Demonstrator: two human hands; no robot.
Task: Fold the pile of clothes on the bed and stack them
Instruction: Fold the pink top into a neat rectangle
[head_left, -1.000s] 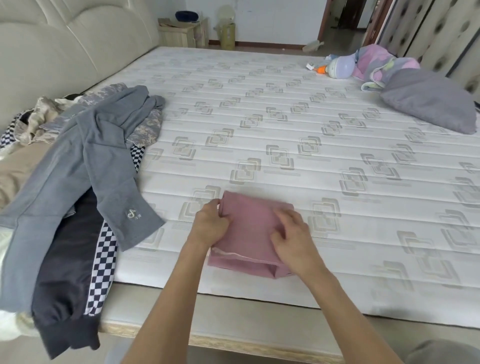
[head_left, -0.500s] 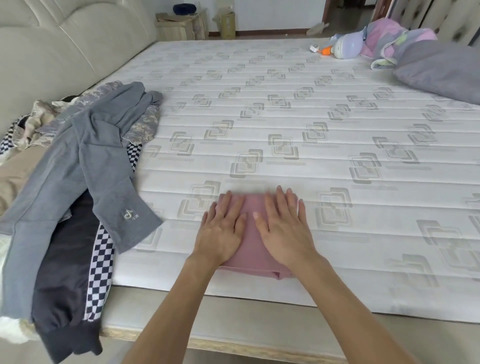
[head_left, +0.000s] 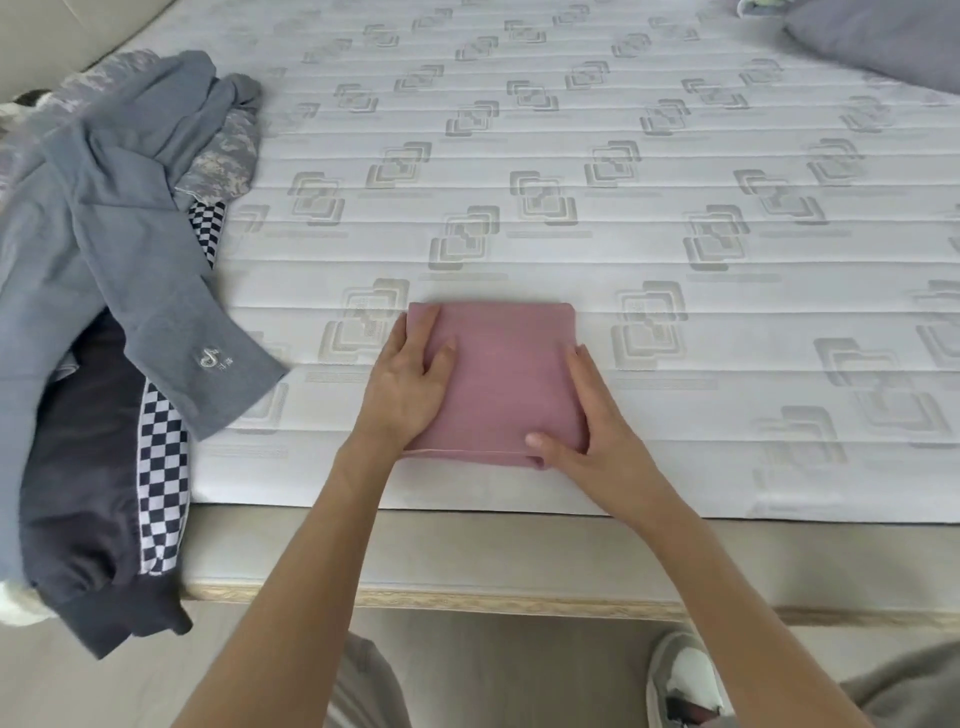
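Pink cloth folded on the mattress

Pink cloth (head_left: 506, 382) lies folded square near the mattress (head_left: 623, 182) front edge. The left hand (head_left: 410, 384) lies flat along its left side, fingers straight and together. The right hand (head_left: 592, 434) frames the right side, thumb across the near corner. Unfolded clothes (head_left: 119, 270) lie heaped to the left; a grey pillow (head_left: 883, 41) sits far right.
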